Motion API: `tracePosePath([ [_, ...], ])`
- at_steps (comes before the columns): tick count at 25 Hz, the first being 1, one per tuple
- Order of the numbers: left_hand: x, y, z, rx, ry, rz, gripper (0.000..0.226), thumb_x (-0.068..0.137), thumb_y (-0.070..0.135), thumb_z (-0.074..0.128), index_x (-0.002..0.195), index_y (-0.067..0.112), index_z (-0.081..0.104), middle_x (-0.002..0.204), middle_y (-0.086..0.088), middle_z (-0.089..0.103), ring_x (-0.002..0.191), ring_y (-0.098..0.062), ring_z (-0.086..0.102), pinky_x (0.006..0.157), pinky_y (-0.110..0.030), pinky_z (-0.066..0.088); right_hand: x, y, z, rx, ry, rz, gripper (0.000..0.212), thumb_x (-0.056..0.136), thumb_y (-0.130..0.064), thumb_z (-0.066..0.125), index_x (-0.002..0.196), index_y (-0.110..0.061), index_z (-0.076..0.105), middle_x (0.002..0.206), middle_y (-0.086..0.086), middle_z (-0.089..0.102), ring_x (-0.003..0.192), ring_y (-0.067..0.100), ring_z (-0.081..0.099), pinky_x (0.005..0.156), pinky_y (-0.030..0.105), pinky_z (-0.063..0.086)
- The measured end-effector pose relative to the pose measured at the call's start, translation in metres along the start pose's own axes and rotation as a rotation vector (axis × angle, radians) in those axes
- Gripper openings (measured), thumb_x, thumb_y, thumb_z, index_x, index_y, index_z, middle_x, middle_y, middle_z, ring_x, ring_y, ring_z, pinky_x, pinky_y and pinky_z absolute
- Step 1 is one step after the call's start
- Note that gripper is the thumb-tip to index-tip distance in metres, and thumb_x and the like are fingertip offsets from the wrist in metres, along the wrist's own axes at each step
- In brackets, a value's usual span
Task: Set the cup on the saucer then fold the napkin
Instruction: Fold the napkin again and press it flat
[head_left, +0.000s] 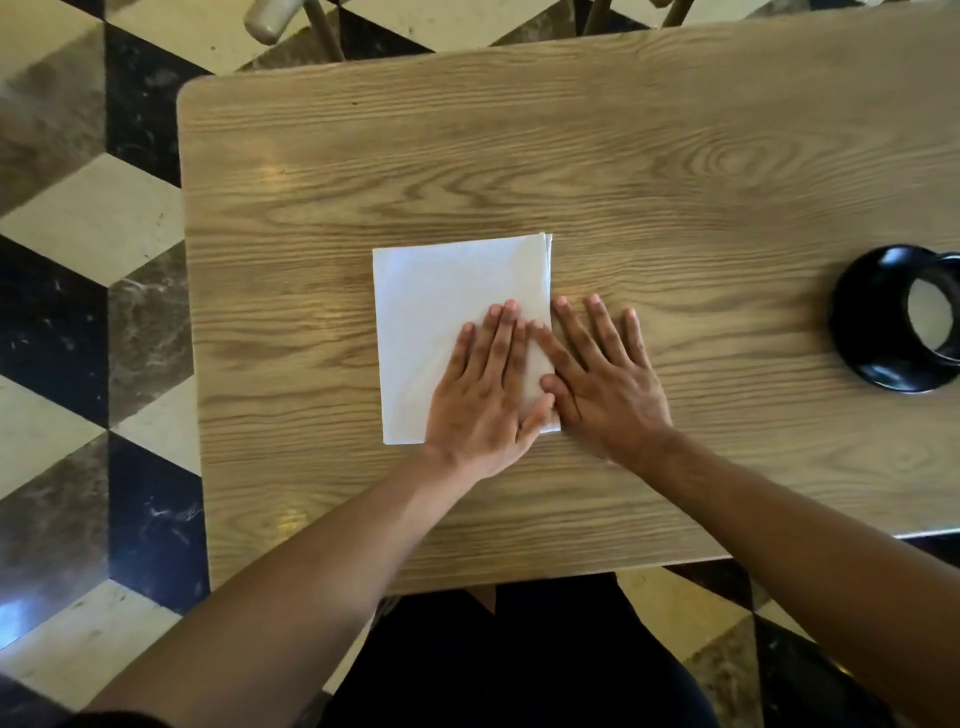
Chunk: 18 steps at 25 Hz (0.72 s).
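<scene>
White paper, the napkin (447, 332) lies flat near the middle of the tabletop (675, 182), already doubled: layered edges show along its right side, so that looks like where the loose edges meet. The left hand (485, 395) rests on its lower right part with straight fingers (496, 338) spread flat, gripping nothing, most likely to pin the layers and press them down. The right hand (605, 382) lies just beside it, fingers likewise straight and holding nothing; its palm is on bare wood while its forefinger and thumb reach over the napkin's right edge, touching the left hand, which suits smoothing that edge square. The napkin's left and far sides are uncovered, with bare wood all round, so there is room to fold it across again or slide it either way; the near edge of the tabletop is well apart from it. Far to the right, well apart from both hands, the black cup (930, 314) sits on the black saucer (862, 322), cut by the picture's border, so that first step looks done and the saucer's full rim cannot be seen.
</scene>
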<state>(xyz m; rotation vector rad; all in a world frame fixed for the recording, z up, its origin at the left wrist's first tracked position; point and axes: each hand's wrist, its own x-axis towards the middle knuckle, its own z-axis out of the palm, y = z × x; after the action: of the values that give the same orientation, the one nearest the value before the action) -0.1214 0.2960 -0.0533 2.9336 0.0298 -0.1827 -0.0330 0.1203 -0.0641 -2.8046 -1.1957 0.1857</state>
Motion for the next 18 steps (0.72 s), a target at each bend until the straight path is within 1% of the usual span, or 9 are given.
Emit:
tracePosePath([
  [4,-0.032,-0.041,0.007,0.064,0.040,-0.022,0.087,0.101,0.057,0.034,0.161,-0.001,0.012,0.172,-0.018,0.005,0.160,-0.031,0.003,0.129,-0.052,0.013,-0.001,-0.002,0.002,-0.009,-0.003,0.024,0.060,0.106,-0.050,0.028,0.163,-0.032,0.017,0.172,0.003,0.014,0.158,0.035,0.010,0.125,0.060,0.009],
  [7,-0.062,-0.075,0.003,0.093,0.020,-0.073,0.086,0.101,0.055,0.036,0.162,-0.001,0.010,0.172,-0.018,0.005,0.160,-0.030,0.004,0.128,-0.051,0.016,-0.001,-0.001,0.003,-0.006,-0.025,0.036,0.061,0.106,-0.051,0.024,0.163,-0.035,0.012,0.172,0.001,0.010,0.158,0.034,0.006,0.125,0.059,0.005],
  [10,-0.075,-0.090,-0.007,0.113,-0.008,-0.058,0.085,0.102,0.054,0.034,0.161,-0.003,0.012,0.171,-0.019,0.006,0.160,-0.031,0.006,0.127,-0.053,0.019,-0.001,-0.003,0.002,0.008,-0.041,0.042,0.061,0.105,-0.052,0.022,0.163,-0.037,0.009,0.173,0.000,0.008,0.158,0.033,0.005,0.125,0.059,0.006],
  [13,-0.067,-0.076,-0.016,0.079,0.039,-0.065,0.085,0.103,0.054,0.034,0.160,-0.004,0.012,0.171,-0.021,0.005,0.160,-0.034,0.004,0.128,-0.056,0.013,-0.002,-0.004,0.001,0.015,-0.028,0.050,0.060,0.105,-0.051,0.025,0.163,-0.036,0.012,0.172,-0.001,0.010,0.158,0.032,0.006,0.125,0.059,0.007],
  [16,-0.037,-0.031,-0.014,0.009,0.101,0.006,0.085,0.102,0.053,0.038,0.160,-0.005,0.014,0.170,-0.024,0.005,0.159,-0.035,0.003,0.129,-0.055,0.009,-0.002,-0.004,0.001,0.020,-0.018,0.053,0.060,0.106,-0.052,0.024,0.162,-0.037,0.013,0.172,-0.001,0.011,0.159,0.030,0.005,0.126,0.056,0.004],
  [18,-0.016,0.002,-0.009,-0.010,0.046,0.030,0.087,0.102,0.056,0.035,0.160,-0.004,0.012,0.171,-0.023,0.003,0.160,-0.033,-0.001,0.129,-0.053,0.009,-0.001,-0.004,0.000,0.013,-0.034,0.041,0.060,0.106,-0.052,0.020,0.163,-0.037,0.009,0.173,-0.002,0.007,0.159,0.029,0.001,0.126,0.055,0.003],
])
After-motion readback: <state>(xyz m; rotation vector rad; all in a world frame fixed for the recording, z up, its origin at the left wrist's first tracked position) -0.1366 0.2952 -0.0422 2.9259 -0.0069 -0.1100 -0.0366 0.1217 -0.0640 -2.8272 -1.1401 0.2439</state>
